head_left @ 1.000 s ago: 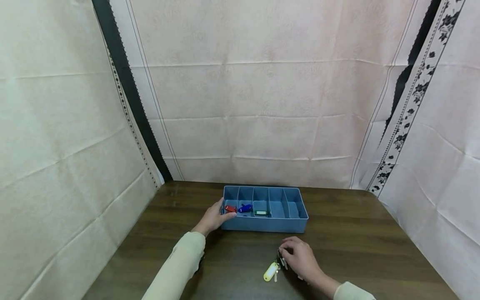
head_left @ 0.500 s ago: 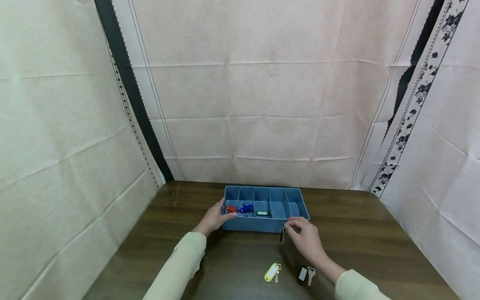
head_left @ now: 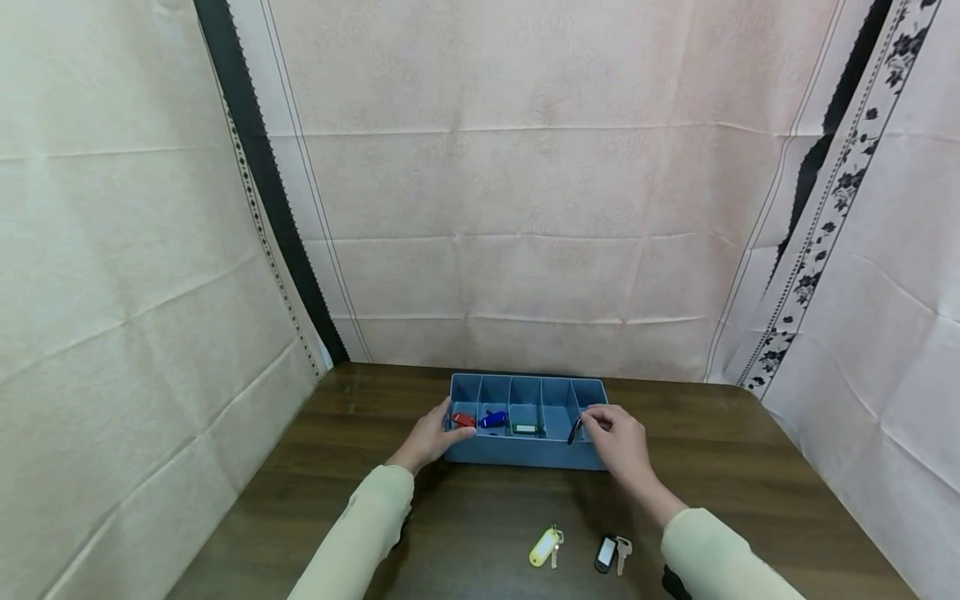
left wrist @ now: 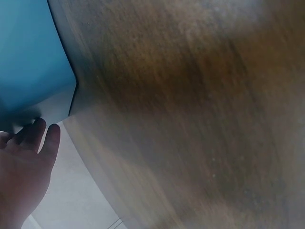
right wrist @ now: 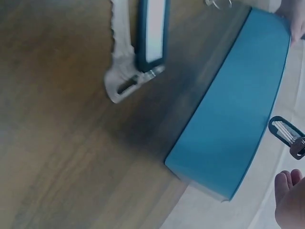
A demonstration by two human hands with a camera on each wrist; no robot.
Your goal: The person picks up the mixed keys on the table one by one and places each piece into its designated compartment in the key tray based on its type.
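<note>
A blue divided box (head_left: 525,452) stands near the table's far edge. My left hand (head_left: 429,437) holds its left end, thumb over the front rim; in the left wrist view, fingers (left wrist: 49,143) lie against the end wall. Over the right-hand compartments, my right hand (head_left: 619,438) pinches a dark key tag (head_left: 575,431); its keys show against the tag (right wrist: 281,131) in the right wrist view. A red tag (head_left: 464,420), a blue tag (head_left: 492,419) and a green tag (head_left: 525,429) lie in separate compartments from the left.
On the brown table (head_left: 480,517), in front of the box, lie a yellow key tag (head_left: 544,548) with its key and a black key tag (head_left: 605,554) with a key (head_left: 623,552). Pale cloth (head_left: 525,208) hangs behind and at both sides.
My right hand has lifted the dark key tag off the table and carried it forward to above the box's right part. The black tag on the table has come into sight. The left hand stays put.
</note>
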